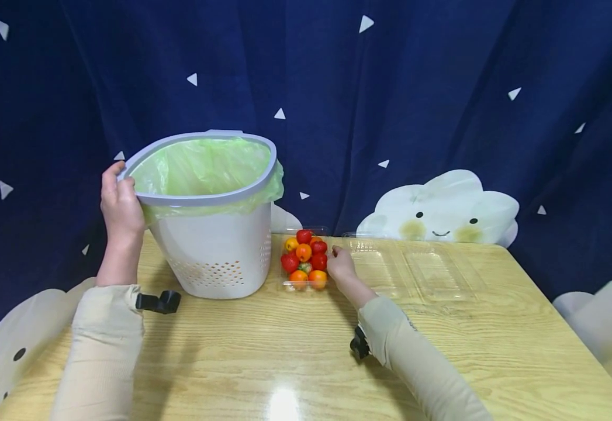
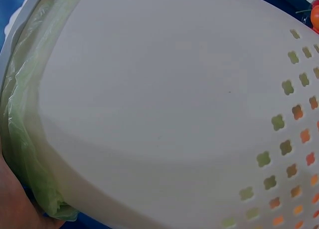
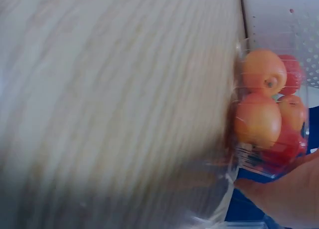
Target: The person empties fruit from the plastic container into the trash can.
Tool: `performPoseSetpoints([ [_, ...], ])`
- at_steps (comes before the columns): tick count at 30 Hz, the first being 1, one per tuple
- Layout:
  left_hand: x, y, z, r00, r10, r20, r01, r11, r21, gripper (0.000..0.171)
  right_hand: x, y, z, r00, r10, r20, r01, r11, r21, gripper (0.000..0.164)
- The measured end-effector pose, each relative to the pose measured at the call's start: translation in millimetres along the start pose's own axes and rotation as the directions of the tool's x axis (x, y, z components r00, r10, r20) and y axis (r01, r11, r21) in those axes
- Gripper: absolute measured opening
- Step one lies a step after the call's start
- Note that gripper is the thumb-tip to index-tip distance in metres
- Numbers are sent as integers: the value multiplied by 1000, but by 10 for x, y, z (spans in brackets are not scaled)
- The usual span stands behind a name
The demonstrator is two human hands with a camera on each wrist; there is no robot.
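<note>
My left hand (image 1: pixel 121 202) grips the grey rim of a white plastic bin (image 1: pixel 206 245) at its left side, thumb toward the front. A green bag (image 1: pixel 195 166) lines the bin and folds over its rim; the bin's bottom is hidden. Right of the bin sits a clear plastic box (image 3: pixel 271 170) filled with red strawberries (image 1: pixel 290 262) and small orange fruits (image 1: pixel 318 279). My right hand (image 1: pixel 341 266) holds the box by its right side, its fingers partly hidden in the head view.
More clear plastic boxes (image 1: pixel 437 275) stand on the wooden table (image 1: pixel 232 362) to the right of my right hand. A dark blue curtain (image 1: pixel 316 70) hangs behind the table, with a cloud cutout (image 1: pixel 437 204) at the table's back edge.
</note>
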State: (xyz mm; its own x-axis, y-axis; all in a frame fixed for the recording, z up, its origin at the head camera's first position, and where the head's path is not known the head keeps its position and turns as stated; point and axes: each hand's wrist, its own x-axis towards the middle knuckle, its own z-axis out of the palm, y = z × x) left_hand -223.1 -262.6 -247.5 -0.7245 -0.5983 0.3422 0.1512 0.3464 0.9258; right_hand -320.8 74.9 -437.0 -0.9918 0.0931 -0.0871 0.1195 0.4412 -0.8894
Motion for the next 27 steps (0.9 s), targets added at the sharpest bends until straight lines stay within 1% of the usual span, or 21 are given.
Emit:
performPoseSetpoints([
  [1, -1, -1, -1, 1000, 0, 2, 0, 1000, 0, 46, -130, -109, -48, 1000, 0, 19, 0, 1000, 18, 44],
  [2, -2, -1, 0, 1000, 1, 5, -1, 1000, 3, 46, -205, -165, -68, 1000, -13, 17, 12, 1000, 16, 44],
  [4, -9, -1, -2, 1000, 4, 12, -4, 1000, 8, 46, -288, -208, -85, 999, -35, 16, 34, 999, 14, 44],
  [5, -10, -2, -2, 1000, 6, 16, -6, 1000, 13, 46, -297, -204, -79, 999, -48, 13, 48, 999, 21, 44],
  [6, -13, -1, -3, 1000, 7, 20, -7, 1000, 16, 47, -302, -197, -71, 998, -55, 7, 55, 998, 36, 44],
  [9, -14, -3, -4, 1000, 9, 21, -9, 1000, 16, 47, -289, -162, -35, 998, -59, -2, 59, 987, 149, 44],
  [13, -1, -6, 1, 1000, 18, 10, -18, 1000, 10, 47, -254, -137, 5, 999, -44, 0, 42, 951, 307, 45],
  [17, 1, -3, 5, 1000, 20, 8, -20, 1000, 3, 47, -257, -155, 13, 999, -38, -4, 36, 908, 416, 45],
  [22, 1, -6, 5, 1000, 18, 6, -18, 1000, -5, 46, -260, -203, -4, 1000, -20, -2, 18, 868, 496, 45],
  [25, 3, -12, 4, 1000, 16, 0, -16, 1000, -6, 46, -245, -253, -30, 999, -38, -14, 40, 856, 515, 44],
  [27, 6, -14, 3, 1000, 16, -1, -16, 1000, -6, 46, -238, -301, -61, 998, -48, -27, 55, 859, 510, 44],
])
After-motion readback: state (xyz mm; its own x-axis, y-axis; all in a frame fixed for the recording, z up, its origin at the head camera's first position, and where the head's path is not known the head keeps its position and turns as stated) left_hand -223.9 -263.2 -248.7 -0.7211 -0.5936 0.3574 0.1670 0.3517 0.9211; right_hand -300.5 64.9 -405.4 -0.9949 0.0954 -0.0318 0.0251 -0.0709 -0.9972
